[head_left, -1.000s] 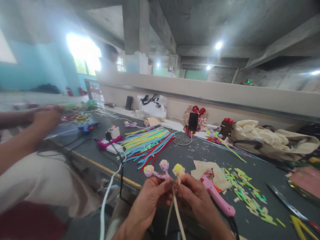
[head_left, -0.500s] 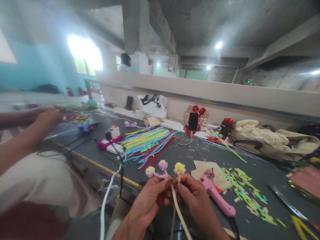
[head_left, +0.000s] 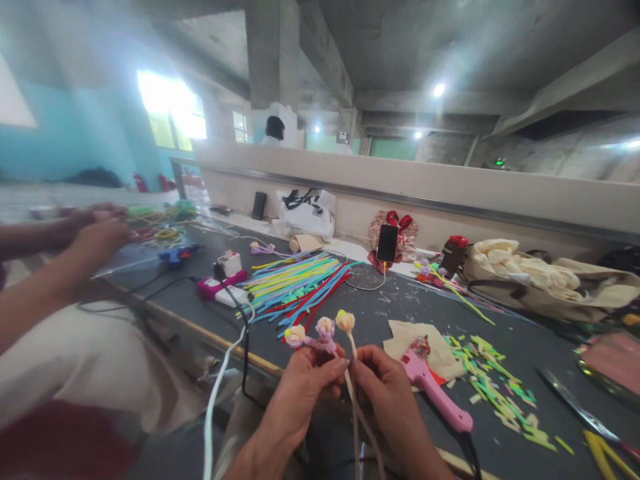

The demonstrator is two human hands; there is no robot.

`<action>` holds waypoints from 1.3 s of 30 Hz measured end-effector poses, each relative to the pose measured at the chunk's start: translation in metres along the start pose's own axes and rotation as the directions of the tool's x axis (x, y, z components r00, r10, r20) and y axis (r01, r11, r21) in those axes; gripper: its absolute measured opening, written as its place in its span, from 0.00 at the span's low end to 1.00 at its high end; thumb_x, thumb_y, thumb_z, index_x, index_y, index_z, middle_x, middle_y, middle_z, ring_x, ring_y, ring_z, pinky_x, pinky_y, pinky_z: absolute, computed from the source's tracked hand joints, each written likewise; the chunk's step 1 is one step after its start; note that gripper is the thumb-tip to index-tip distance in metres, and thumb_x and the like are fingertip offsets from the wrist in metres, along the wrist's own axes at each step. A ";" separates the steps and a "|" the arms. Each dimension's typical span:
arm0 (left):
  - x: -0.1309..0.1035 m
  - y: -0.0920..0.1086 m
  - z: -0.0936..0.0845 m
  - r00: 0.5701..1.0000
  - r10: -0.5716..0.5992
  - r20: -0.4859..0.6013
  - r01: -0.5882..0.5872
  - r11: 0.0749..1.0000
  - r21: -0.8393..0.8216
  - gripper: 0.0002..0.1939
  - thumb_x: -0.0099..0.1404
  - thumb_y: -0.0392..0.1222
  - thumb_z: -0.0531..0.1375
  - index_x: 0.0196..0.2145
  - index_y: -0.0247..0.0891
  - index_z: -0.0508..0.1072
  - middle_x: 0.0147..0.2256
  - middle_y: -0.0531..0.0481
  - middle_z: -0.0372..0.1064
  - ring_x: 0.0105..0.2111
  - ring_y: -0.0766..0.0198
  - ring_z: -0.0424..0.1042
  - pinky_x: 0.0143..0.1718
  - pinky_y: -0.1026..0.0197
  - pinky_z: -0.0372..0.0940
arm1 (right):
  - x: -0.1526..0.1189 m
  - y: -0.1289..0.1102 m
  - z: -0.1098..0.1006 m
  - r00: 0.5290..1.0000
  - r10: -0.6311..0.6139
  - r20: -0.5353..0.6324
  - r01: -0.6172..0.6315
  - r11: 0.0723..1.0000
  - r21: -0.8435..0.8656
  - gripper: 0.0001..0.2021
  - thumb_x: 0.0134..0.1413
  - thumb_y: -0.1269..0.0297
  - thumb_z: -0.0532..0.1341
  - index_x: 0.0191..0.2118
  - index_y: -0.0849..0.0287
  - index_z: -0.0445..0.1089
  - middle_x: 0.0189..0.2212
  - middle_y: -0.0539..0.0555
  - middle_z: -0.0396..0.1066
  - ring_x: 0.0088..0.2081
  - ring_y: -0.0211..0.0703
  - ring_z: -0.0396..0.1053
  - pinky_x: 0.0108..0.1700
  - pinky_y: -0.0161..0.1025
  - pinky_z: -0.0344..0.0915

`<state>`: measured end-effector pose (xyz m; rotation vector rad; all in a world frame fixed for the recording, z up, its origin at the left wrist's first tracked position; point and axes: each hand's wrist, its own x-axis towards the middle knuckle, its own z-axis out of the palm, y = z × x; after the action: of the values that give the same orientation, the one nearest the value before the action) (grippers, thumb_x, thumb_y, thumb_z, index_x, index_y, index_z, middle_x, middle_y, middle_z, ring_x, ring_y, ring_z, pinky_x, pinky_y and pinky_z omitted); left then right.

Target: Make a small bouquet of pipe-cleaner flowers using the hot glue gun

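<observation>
In front of me, my left hand (head_left: 306, 390) pinches the stem of a purple pipe-cleaner flower sprig (head_left: 326, 328), with a cream and yellow bloom (head_left: 295, 335) on its left end. My right hand (head_left: 384, 387) has its thumb and fingertips closed on the stem of a cream pipe-cleaner flower (head_left: 345, 322) standing up between the hands. Two long pale stems hang down between my palms. The fingertips of both hands are close together, and the exact meeting point of the stems is partly hidden.
A pink glue gun (head_left: 445, 400) lies on beige sheet (head_left: 397, 331), beside green and yellow cut scraps (head_left: 493, 373). Metal blades (head_left: 570, 400) rest at right. Colourful pipe cleaners (head_left: 295, 280) and a power strip (head_left: 220, 290) lie ahead. At left, a co-worker's hands (head_left: 103, 230) are working.
The cream flower has risen, shifted left and turned, its stem now upright closer to the purple sprig. The sprig has tilted slightly. Both hands stay closed near the same place.
</observation>
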<state>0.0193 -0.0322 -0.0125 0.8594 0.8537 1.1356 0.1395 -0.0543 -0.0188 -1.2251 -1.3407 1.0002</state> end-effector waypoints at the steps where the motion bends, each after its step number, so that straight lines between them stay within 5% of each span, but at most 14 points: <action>1: 0.000 0.001 0.000 1.000 -0.008 0.023 0.009 1.000 -0.014 0.06 0.45 0.36 0.64 0.23 0.33 0.70 0.16 0.57 0.62 0.16 0.74 0.59 0.16 0.73 0.57 | -0.001 0.001 -0.001 0.999 -0.024 0.025 0.024 0.999 0.023 0.10 0.50 0.61 0.55 0.25 0.63 0.63 0.15 0.44 0.55 0.17 0.29 0.50 0.19 0.28 0.48; 9: 0.004 -0.002 -0.010 0.960 -0.169 0.225 0.188 0.980 -0.068 0.10 0.44 0.37 0.65 0.25 0.32 0.71 0.19 0.55 0.63 0.16 0.75 0.60 0.16 0.73 0.55 | -0.004 0.002 -0.015 0.977 -0.115 0.178 0.104 0.992 0.070 0.11 0.50 0.60 0.57 0.25 0.62 0.63 0.17 0.44 0.55 0.18 0.29 0.49 0.20 0.28 0.47; 16: 0.004 0.003 -0.014 0.975 -0.122 0.183 0.131 0.991 -0.034 0.07 0.49 0.38 0.63 0.27 0.32 0.71 0.18 0.54 0.65 0.17 0.74 0.61 0.16 0.74 0.56 | -0.002 -0.001 -0.006 1.000 0.006 0.012 -0.006 0.998 0.069 0.07 0.47 0.63 0.59 0.31 0.62 0.66 0.23 0.49 0.66 0.25 0.36 0.62 0.27 0.30 0.58; 20: 0.005 0.007 -0.014 0.977 -0.130 0.171 0.139 0.989 -0.044 0.08 0.48 0.39 0.63 0.27 0.31 0.71 0.18 0.54 0.65 0.17 0.74 0.62 0.16 0.73 0.57 | -0.005 0.008 -0.008 0.994 0.030 -0.108 -0.026 0.999 0.034 0.07 0.46 0.62 0.59 0.29 0.61 0.67 0.20 0.48 0.64 0.21 0.35 0.60 0.23 0.30 0.56; 23: 0.004 0.007 -0.012 0.980 -0.126 0.152 0.133 0.991 -0.034 0.09 0.47 0.39 0.64 0.26 0.31 0.71 0.17 0.54 0.64 0.16 0.74 0.61 0.15 0.73 0.57 | -0.010 0.007 -0.011 0.977 -0.146 -0.156 0.132 0.987 -0.096 0.06 0.49 0.64 0.58 0.29 0.60 0.69 0.21 0.48 0.65 0.23 0.35 0.61 0.25 0.31 0.57; 27: 0.002 0.004 -0.009 0.990 -0.097 0.102 0.104 0.992 -0.069 0.10 0.45 0.39 0.65 0.26 0.32 0.72 0.17 0.54 0.65 0.16 0.72 0.62 0.14 0.72 0.58 | -0.015 0.001 -0.010 0.907 -0.422 -0.013 0.409 0.885 -0.221 0.07 0.50 0.71 0.56 0.31 0.57 0.70 0.26 0.50 0.68 0.30 0.38 0.65 0.32 0.32 0.59; 39: -0.003 0.005 -0.002 0.987 -0.086 0.132 0.084 0.996 0.017 0.08 0.50 0.40 0.62 0.28 0.33 0.71 0.14 0.56 0.63 0.13 0.73 0.61 0.13 0.72 0.57 | -0.013 0.007 -0.009 0.804 -0.593 0.042 0.574 0.757 -0.313 0.07 0.49 0.76 0.55 0.32 0.58 0.67 0.26 0.52 0.68 0.28 0.37 0.65 0.29 0.31 0.60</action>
<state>0.0153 -0.0344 -0.0087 0.8899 0.7803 0.9885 0.1492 -0.0670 -0.0264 -0.9388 -1.7329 0.3036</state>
